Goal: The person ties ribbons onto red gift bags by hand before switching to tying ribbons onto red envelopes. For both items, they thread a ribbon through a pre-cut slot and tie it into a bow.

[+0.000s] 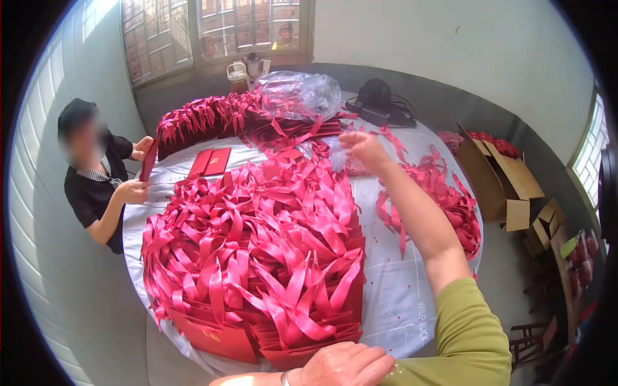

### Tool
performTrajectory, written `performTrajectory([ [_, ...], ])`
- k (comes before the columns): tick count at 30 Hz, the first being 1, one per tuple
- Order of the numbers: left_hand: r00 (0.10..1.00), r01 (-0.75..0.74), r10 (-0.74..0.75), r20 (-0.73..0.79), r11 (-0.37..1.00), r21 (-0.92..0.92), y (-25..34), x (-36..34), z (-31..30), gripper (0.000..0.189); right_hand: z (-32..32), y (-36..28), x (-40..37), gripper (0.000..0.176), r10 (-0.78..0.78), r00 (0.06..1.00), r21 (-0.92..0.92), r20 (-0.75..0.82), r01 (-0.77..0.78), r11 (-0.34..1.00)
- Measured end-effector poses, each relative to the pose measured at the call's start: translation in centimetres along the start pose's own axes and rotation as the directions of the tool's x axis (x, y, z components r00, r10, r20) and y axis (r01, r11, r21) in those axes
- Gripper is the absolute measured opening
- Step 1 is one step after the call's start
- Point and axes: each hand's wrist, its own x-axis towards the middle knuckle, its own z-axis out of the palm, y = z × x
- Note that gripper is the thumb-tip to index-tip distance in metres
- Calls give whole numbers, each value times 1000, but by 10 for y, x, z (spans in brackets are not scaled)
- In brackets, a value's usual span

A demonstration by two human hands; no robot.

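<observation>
Red ribbon-tied card stack point(257, 257) covers white table point(399, 302) between hands, overlapped in rows, likely keeping ribbons free. Left hand point(341, 363) lies flat and open on near edge, seemingly steadying it. Right hand point(364, 148) reaches far, fingers curled beside loose red satin ribbons point(450, 199); grip cannot tell.
</observation>
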Motion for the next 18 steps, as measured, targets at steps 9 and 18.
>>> performTrajectory([
  [9, 998, 5, -11, 60, 994, 109, -35, -24, -6, 19, -14, 62, 119, 41, -330, 920, -840, -210, 3, 543],
  [18, 987, 148, -147, 63, 989, -9, -43, -66, 36, 36, -14, 77, 130, 51, -148, 951, -933, -271, -222, 284],
])
